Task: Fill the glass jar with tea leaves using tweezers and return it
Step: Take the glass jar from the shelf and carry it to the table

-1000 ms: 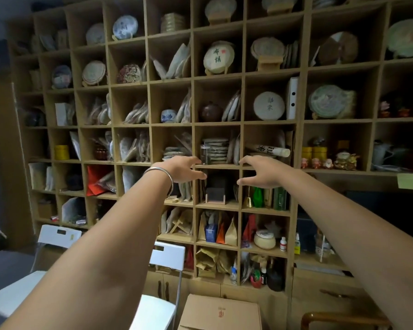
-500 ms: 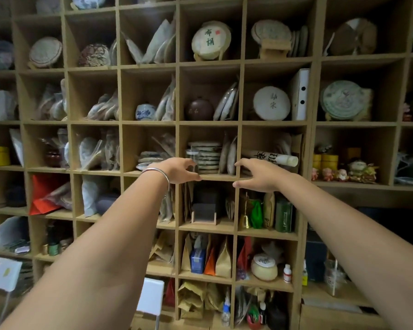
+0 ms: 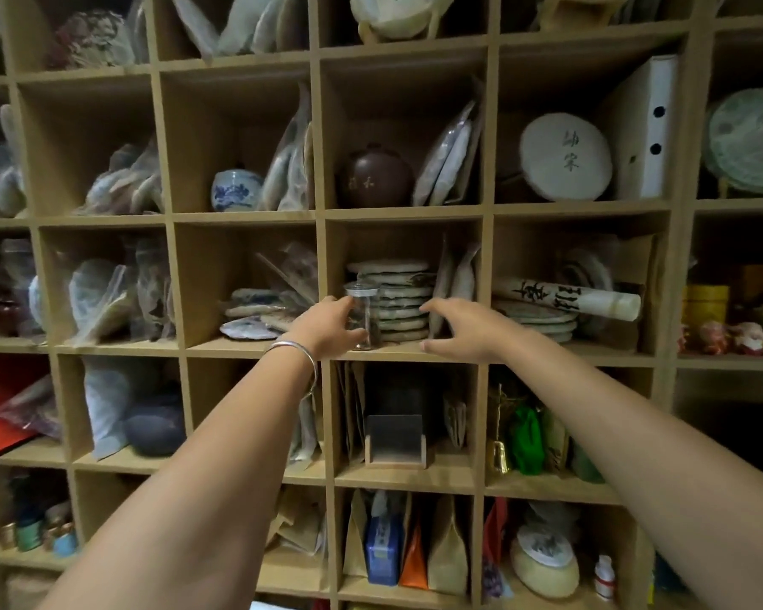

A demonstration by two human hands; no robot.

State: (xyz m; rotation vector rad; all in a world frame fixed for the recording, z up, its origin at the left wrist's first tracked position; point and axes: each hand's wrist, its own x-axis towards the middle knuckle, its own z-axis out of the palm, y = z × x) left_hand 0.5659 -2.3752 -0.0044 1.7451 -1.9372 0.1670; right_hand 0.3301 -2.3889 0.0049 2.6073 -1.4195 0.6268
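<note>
A small clear glass jar (image 3: 366, 310) with a clear lid stands upright at the front left of a wooden shelf compartment (image 3: 404, 352), in front of a stack of round tea cakes (image 3: 399, 301). My left hand (image 3: 327, 328), a silver bangle on its wrist, curls round the jar from the left: the fingers lie by the lid and the thumb crosses the lower front. My right hand (image 3: 459, 330) hovers with spread fingers to the right of the jar, apart from it. No tweezers are in view.
The wall shelf is packed. Wrapped tea cakes (image 3: 457, 279) lean at the right of the jar's compartment. A brown clay pot (image 3: 377, 176) sits in the compartment above, and a paper scroll (image 3: 569, 297) lies in the one to the right. A small wooden stand (image 3: 395, 440) sits below.
The view has come closer to the shelf. Both hands have reached into the jar's compartment, and my left hand has closed round the jar.
</note>
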